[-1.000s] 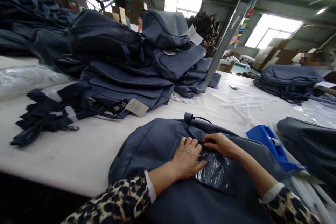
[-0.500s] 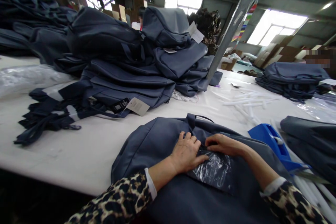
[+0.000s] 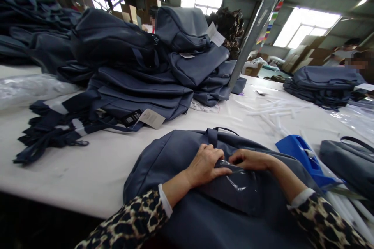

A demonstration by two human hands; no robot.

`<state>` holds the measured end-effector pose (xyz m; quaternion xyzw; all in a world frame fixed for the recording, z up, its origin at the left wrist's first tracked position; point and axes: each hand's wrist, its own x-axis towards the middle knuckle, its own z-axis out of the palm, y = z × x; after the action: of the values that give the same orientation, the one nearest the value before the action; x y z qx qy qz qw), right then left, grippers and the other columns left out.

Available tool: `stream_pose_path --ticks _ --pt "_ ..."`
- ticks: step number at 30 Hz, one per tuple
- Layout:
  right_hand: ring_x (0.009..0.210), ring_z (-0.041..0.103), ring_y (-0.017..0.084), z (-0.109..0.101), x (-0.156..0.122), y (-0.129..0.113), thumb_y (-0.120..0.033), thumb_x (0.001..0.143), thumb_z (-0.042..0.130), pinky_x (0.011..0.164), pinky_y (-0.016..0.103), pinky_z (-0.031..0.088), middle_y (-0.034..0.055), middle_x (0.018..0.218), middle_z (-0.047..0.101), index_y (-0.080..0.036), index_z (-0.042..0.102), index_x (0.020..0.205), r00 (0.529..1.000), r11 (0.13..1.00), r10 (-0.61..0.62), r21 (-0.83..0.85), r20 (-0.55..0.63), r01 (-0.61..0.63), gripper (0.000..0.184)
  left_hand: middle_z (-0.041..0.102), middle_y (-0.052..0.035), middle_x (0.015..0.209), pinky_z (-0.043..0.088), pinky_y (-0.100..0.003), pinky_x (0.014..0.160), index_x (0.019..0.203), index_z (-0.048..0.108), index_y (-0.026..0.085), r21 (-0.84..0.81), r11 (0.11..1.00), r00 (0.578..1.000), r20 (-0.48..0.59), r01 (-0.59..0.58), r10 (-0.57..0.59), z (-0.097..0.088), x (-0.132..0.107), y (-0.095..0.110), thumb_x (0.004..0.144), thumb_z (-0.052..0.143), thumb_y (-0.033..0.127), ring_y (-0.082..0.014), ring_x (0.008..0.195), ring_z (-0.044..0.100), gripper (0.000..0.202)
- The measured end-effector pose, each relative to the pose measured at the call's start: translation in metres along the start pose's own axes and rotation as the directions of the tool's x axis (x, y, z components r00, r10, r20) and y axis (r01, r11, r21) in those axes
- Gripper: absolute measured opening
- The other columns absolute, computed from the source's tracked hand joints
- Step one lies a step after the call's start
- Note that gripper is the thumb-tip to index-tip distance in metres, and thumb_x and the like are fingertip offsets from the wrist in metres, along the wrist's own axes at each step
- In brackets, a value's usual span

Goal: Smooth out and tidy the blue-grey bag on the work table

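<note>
A dark blue bag (image 3: 175,155) lies flat on the white table (image 3: 96,159) right in front of me. On its top lies a clear plastic sleeve (image 3: 238,181), partly tucked into the bag's pocket. My left hand (image 3: 204,165) rests on the bag with curled fingers pinching the sleeve's upper edge. My right hand (image 3: 248,159) grips the same edge from the right, fingers closed. Both of my sleeves have a leopard print.
A tall heap of the same blue bags (image 3: 140,66) fills the left and middle of the table, with dark straps (image 3: 52,128) beside it. A blue tape dispenser (image 3: 304,155) and white strips (image 3: 277,111) lie to the right. Another bag stack (image 3: 324,85) and a person stand far right. A metal post (image 3: 248,42) rises behind.
The plastic sleeve has slid further into the bag's pocket and shows less. Both hands have curled tighter on its upper edge. The view has shifted slightly.
</note>
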<state>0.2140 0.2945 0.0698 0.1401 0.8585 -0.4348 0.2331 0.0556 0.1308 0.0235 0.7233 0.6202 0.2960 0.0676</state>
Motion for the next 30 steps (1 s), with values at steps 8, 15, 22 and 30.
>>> stream_pose_path --ticks 8,15,22,30 --pt "0.089 0.058 0.021 0.017 -0.029 -0.026 -0.047 0.097 0.049 0.081 0.033 0.045 0.0056 0.096 0.067 -0.018 0.067 0.100 0.892 0.992 -0.037 -0.122 -0.450 -0.020 0.034 0.068 -0.0060 0.093 0.037 -0.038 0.089 0.077 0.069 0.017 0.056 0.998 0.999 0.038 0.007 -0.009 -0.003 0.003 -0.004 0.093 0.054 0.066 -0.0236 0.098 0.054 0.053" --pt "0.089 0.068 0.017 0.141 -0.061 -0.064 -0.033 0.102 0.046 0.080 0.027 0.056 0.0034 0.101 0.072 -0.024 0.069 0.099 0.866 0.948 -0.205 -0.312 -0.456 0.060 0.025 0.068 -0.0069 0.080 0.037 -0.037 0.090 0.077 0.070 0.018 0.020 0.995 0.989 0.109 0.102 -0.103 -0.004 0.007 -0.005 0.093 0.050 0.067 -0.0228 0.087 0.061 0.056" --pt "0.125 0.060 0.026 0.217 -0.031 -0.021 -0.012 0.096 0.037 0.094 0.037 0.058 0.0147 0.142 0.058 -0.010 0.047 0.143 0.678 0.593 -0.454 -0.764 -0.578 -0.255 0.048 0.069 -0.0047 0.071 0.036 -0.036 0.087 0.069 0.065 0.017 0.001 0.992 0.978 0.164 0.127 -0.126 -0.011 0.014 -0.004 0.096 0.045 0.067 -0.0214 0.078 0.065 0.060" --pt "0.103 0.068 0.033 0.217 -0.013 -0.036 -0.030 0.094 0.057 0.089 0.048 0.056 0.0157 0.119 0.070 -0.016 0.062 0.128 0.581 0.628 -0.189 -0.552 -0.792 -0.548 0.037 0.072 -0.0056 0.076 0.038 -0.037 0.087 0.073 0.066 0.018 -0.026 0.989 0.961 0.241 0.147 -0.137 -0.014 0.016 -0.009 0.099 0.039 0.065 -0.0237 0.081 0.068 0.060"
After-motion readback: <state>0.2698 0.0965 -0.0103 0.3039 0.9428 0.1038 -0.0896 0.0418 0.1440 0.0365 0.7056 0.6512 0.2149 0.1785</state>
